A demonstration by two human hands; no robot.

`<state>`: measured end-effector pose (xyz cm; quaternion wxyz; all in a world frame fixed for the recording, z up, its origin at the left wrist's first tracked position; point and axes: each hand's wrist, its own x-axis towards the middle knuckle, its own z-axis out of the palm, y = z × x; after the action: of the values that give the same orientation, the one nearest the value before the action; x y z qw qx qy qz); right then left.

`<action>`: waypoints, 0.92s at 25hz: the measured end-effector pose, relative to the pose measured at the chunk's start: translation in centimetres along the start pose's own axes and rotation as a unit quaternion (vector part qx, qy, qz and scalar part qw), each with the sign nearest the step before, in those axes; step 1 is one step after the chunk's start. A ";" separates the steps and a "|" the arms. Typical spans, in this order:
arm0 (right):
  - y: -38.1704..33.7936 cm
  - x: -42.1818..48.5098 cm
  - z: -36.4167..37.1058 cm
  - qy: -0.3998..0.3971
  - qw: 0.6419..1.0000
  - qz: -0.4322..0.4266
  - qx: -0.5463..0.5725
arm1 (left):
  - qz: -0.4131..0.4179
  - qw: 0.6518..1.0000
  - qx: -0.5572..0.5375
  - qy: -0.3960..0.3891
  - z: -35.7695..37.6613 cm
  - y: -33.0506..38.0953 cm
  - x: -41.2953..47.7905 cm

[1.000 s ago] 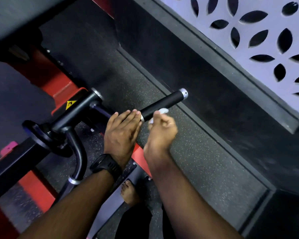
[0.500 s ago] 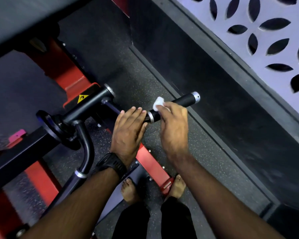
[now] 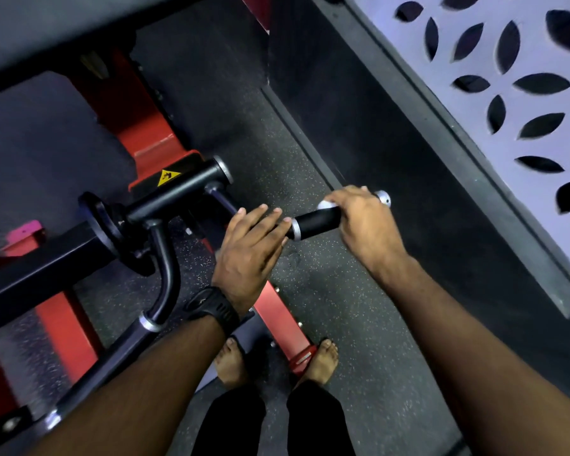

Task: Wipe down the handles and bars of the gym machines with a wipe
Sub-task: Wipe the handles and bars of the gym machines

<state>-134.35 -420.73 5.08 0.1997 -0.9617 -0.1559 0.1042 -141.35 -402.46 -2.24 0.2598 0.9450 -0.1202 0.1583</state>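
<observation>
A black handle grip (image 3: pixel 316 222) with silver end caps sticks out to the right from a red and black gym machine. My right hand (image 3: pixel 364 222) is wrapped over the outer end of the grip, pressing a white wipe (image 3: pixel 327 204) against it; only a small edge of the wipe shows. My left hand (image 3: pixel 249 248) lies on the bar just inside the grip's inner silver collar, fingers straight and flat. A black watch sits on that wrist.
The machine's black pivot tube (image 3: pixel 178 192) with a yellow warning sticker and a curved black bar (image 3: pixel 167 274) stand at the left. A red base foot (image 3: pixel 283 327) lies between my bare feet. A raised black ledge (image 3: pixel 441 179) and patterned wall panel (image 3: pixel 537 103) run along the right.
My right hand slid with the wipe from the grip's inner end outward to its far end. My left hand stayed flat on the bar.
</observation>
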 end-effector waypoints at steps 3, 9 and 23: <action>-0.7 -0.2 0.1 -0.045 0.994 -0.095 -0.002 | 0.002 1.000 -0.002 -0.002 -0.1 0.0 0.0; 0.3 0.5 0.0 -0.035 0.998 -0.060 0.000 | -0.045 0.999 -0.009 -0.009 -0.6 -0.4 0.4; 2.7 -0.2 -0.2 0.079 0.989 0.119 -0.025 | -0.044 0.999 -0.013 -0.018 -0.6 0.2 0.4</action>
<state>-133.80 -423.23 4.17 0.1732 -0.9834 -0.0265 0.0475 -141.19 -402.35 -1.58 0.2767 0.9484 -0.0855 0.1287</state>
